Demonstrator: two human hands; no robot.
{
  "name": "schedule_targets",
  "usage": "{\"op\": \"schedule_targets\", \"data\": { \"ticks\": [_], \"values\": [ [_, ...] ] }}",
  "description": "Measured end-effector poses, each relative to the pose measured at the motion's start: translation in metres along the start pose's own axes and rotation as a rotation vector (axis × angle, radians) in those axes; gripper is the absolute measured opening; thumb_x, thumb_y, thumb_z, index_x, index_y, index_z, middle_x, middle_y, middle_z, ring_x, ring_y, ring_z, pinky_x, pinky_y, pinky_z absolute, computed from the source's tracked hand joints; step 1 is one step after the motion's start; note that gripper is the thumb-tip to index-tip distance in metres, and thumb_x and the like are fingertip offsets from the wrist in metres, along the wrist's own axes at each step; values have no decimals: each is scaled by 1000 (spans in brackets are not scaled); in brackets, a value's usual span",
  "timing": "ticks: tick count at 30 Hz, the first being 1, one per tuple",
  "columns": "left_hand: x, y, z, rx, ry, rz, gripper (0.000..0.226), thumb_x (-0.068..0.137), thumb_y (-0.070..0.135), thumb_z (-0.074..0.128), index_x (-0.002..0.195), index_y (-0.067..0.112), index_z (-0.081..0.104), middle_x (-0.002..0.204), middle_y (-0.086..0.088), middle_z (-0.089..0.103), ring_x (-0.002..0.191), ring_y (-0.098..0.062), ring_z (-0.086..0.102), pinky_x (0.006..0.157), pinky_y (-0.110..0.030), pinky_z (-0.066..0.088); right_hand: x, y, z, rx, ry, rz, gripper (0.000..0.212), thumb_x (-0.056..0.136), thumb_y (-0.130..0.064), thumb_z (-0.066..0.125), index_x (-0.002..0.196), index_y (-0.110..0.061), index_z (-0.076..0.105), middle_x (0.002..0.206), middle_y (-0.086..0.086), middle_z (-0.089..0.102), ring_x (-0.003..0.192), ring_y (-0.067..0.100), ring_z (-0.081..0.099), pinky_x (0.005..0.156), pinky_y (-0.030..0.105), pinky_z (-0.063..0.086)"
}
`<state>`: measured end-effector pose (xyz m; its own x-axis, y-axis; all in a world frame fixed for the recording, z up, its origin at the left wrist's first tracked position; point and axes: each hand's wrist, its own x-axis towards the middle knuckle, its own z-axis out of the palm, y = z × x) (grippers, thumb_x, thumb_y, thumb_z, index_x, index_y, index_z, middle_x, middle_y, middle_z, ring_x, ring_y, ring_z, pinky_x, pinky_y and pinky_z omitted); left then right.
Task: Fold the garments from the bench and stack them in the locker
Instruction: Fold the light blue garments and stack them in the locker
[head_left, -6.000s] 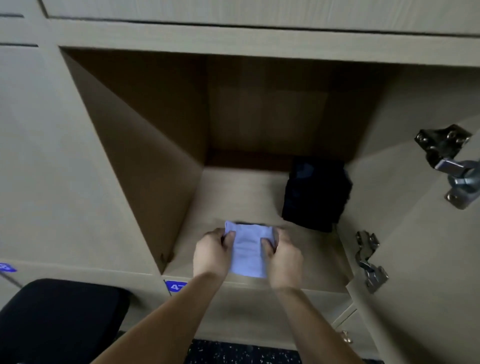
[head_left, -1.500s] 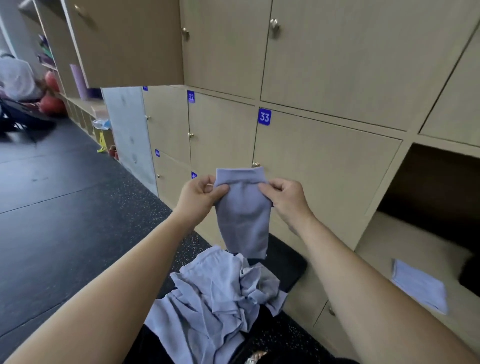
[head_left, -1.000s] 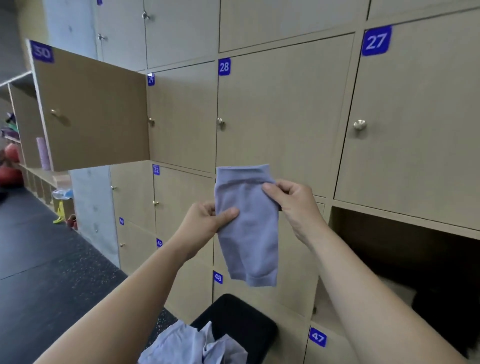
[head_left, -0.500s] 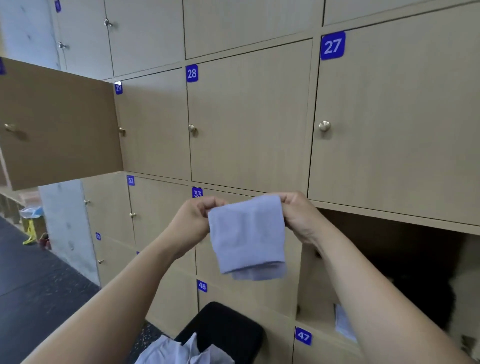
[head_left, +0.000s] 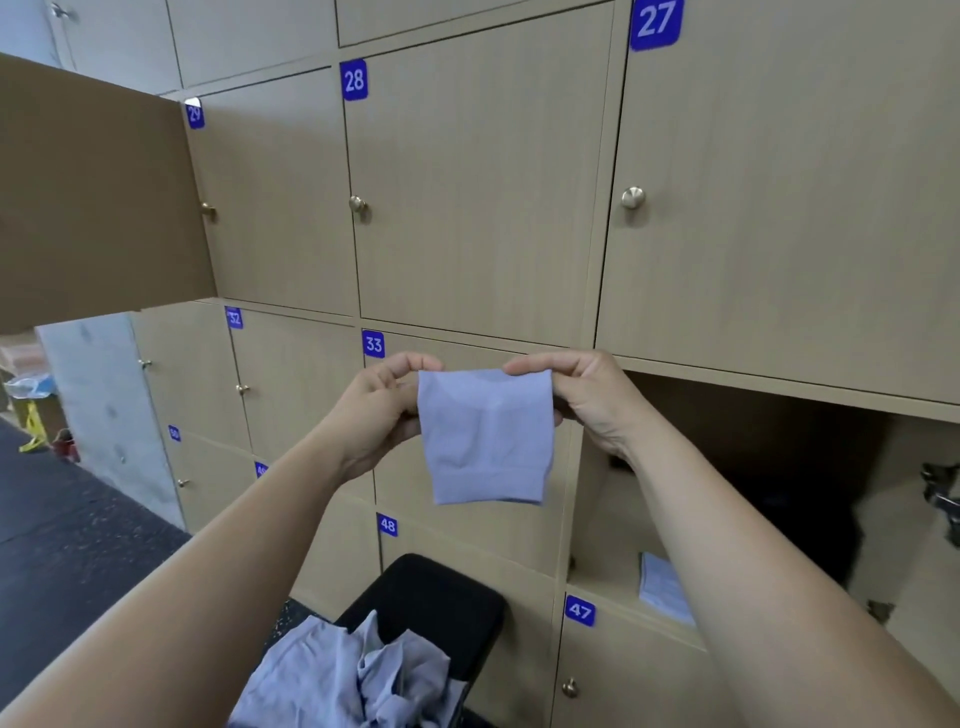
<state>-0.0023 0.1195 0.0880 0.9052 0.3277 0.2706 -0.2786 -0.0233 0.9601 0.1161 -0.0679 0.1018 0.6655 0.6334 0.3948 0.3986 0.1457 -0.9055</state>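
Evidently the left hand (head_left: 382, 410) and right hand (head_left: 587, 400) are pinching the lavender garment's (head_left: 485, 436) top corners, letting its folded halves hang square below.

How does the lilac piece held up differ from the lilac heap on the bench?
The held piece is folded flat and smooth; the heap lies crumpled. The held piece hangs in the air, pinched by the left hand and right hand; the heap rests on the bench. Both are pale lilac.
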Motion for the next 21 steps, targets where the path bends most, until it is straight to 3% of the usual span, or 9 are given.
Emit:
{"op": "schedule_targets", "data": {
  "ticks": [2, 5, 7, 9, 12, 15, 18, 21],
  "values": [
    [1, -2, 2, -54, 2, -49, 21, 96, -4, 44, 87, 11, 56, 68, -4, 58, 55, -15, 54, 53, -22, 51, 0, 5, -1, -25, 7, 2, 39, 87, 12, 48, 83, -15, 75, 73, 14, 63, 53, 17, 42, 46, 19, 38],
    [2, -7, 4, -158, 8, -137, 28, 100, 8, 29, 93, 9, 56, 75, -8, 68, 60, -19, 64, 57, -25, 54, -2, 13, -2, -61, 25, 13, 42, 87, 13, 46, 82, -17, 76, 70, 10, 66, 53, 15, 44, 46, 20, 39],
    [2, -15, 7, -110, 33, -178, 28, 103, 25, 38, 100, 10, 61, 85, -10, 72, 70, -21, 68, 65, -30, 55, -4, 20, -3, -86, 29, 26, 42, 87, 12, 46, 82, -18, 75, 65, 4, 66, 51, 13, 44, 46, 20, 39],
    [4, -23, 9, 86, 26, -172, 24, 96, 33, 58, 98, 10, 67, 86, -5, 70, 76, -18, 67, 65, -27, 54, -8, 25, -2, -128, 18, 32, 42, 88, 11, 45, 83, -18, 75, 66, 4, 65, 50, 11, 44, 46, 19, 39],
    [5, -36, 16, 241, -22, -159, 20, 88, 22, 71, 87, 3, 63, 81, -8, 69, 72, -18, 65, 62, -23, 53, -15, 31, -3, -150, 19, 88, 36, 92, 4, 44, 100, -16, 73, 78, 9, 65, 57, 14, 50, 50, 19, 43],
    [5, -47, 23, 161, 2, -151, 17, 90, 17, 68, 85, 3, 60, 77, -7, 67, 65, -15, 64, 58, -21, 52, -26, 43, -8, 135, 50, 247, 35, 95, -11, 38, 117, -8, 65, 83, 10, 62, 62, 17, 52, 57, 27, 42],
    [3, -61, 32, 31, 35, -147, 17, 93, 18, 65, 94, 2, 59, 81, -9, 67, 67, -16, 64, 58, -22, 53, -39, 66, -12, 94, 15, 340, 31, 85, -38, 62, 105, -14, 68, 84, 2, 71, 72, 16, 64, 66, 28, 50],
    [2, -78, 42, 35, 42, -154, 16, 93, 17, 64, 86, 5, 57, 78, -7, 65, 67, -17, 62, 58, -23, 52, -52, 87, -18, -61, -17, 375, 28, 79, -19, 77, 103, -10, 69, 93, 2, 73, 84, 17, 68, 74, 28, 55]
  ]
}}
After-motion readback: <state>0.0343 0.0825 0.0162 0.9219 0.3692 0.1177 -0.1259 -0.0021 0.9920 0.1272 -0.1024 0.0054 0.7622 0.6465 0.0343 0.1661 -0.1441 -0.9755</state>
